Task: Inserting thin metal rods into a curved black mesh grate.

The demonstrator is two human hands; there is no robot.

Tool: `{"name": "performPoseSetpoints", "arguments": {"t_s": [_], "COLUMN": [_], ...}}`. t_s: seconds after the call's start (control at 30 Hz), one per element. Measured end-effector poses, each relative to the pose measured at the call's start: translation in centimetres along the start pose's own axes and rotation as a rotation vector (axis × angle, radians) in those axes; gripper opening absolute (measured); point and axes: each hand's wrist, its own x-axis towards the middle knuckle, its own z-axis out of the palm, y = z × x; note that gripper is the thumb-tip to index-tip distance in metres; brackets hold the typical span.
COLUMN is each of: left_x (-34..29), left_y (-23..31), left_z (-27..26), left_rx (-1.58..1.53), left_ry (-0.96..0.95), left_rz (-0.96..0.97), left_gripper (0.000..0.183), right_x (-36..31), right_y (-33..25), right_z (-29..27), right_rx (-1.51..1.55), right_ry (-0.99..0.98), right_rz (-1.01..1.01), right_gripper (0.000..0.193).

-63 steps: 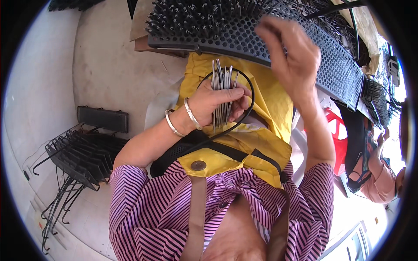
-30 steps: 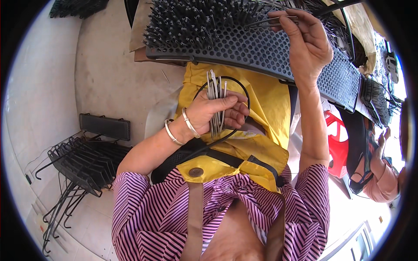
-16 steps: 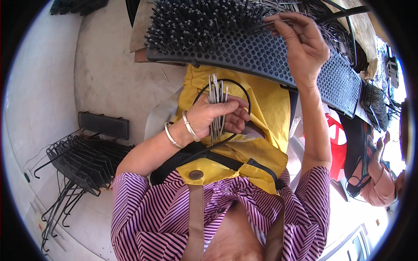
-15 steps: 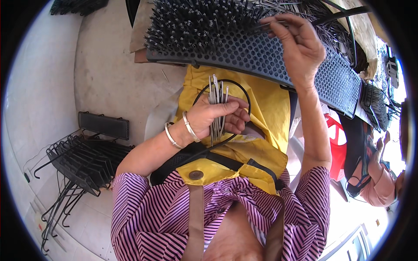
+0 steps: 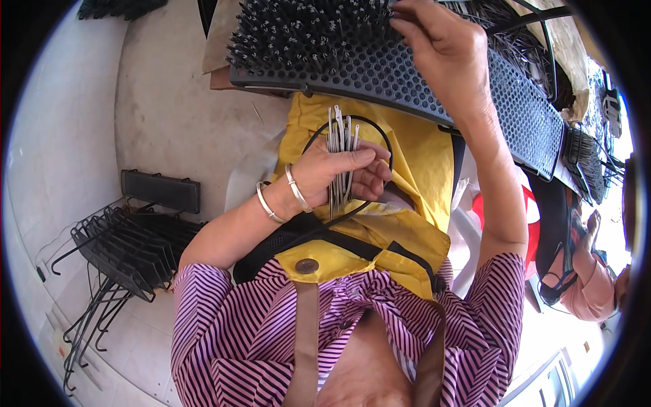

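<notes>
A bundle of thin metal strips [image 5: 339, 129], some with small holes at their tips, stands upright in my left hand [image 5: 315, 178]. The thumb lies across the strips and the fingers curl behind them. My right hand [image 5: 451, 57] reaches up over a black perforated rack [image 5: 400, 85], its thumb and fingertips pinched together at the edge of a dense cluster of upright dark pieces with shiny tips [image 5: 291, 34]. Whatever those fingertips hold is too dark and small to make out. The rack's holes nearer to me and to the right show bare.
Loose dark strips [image 5: 522, 64] lie in a heap behind the rack. Black hooked frames [image 5: 129, 247] are stacked on the floor at left beside a flat black rack [image 5: 161, 191]. A yellow apron [image 5: 420, 156] covers my lap. Another person [image 5: 586, 285] sits at far right.
My right hand has moved left and farther away, toward the cluster; the thin piece seen in its fingers before is no longer distinguishable. The left hand keeps its bundle almost in place.
</notes>
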Motion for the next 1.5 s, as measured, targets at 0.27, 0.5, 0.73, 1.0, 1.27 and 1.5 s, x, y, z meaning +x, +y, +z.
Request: {"name": "performPoseSetpoints", "arguments": {"t_s": [0.27,0.5,0.73,1.0,1.27,1.5], "left_x": [-0.1,0.0,0.2,-0.1,0.0,0.2], "left_y": [0.0,-0.2,-0.9,-1.0,-0.6,-0.9], "left_z": [-0.1,0.4,0.8,-0.3,0.1,-0.3], "left_rx": [0.004,0.036,0.046,0.05,-0.044,-0.04], "left_ry": [-0.117,-0.192,-0.035,0.018,0.047,0.023], "left_rz": [0.006,0.009,0.009,0.121,0.245,0.174], "left_gripper": [0.028,0.026,0.026,0.029,0.022,0.027], "right_x": [-3.2,-8.4,-10.4,-8.9,-5.4,-3.0], "right_y": [-1.6,-4.8,-3.0,-4.0,-2.0,0.8], "right_z": [-0.1,1.0,1.4,0.4,-1.2,1.0], "right_rx": [0.117,0.736,0.771,0.833,0.628,0.347], "right_ry": [0.156,-0.436,-0.113,-0.027,0.157,0.266], "right_rz": [0.235,0.922,0.886,0.847,0.655,0.215], "right_gripper": [0.012,0.012,0.01,0.021,0.022,0.015]}}
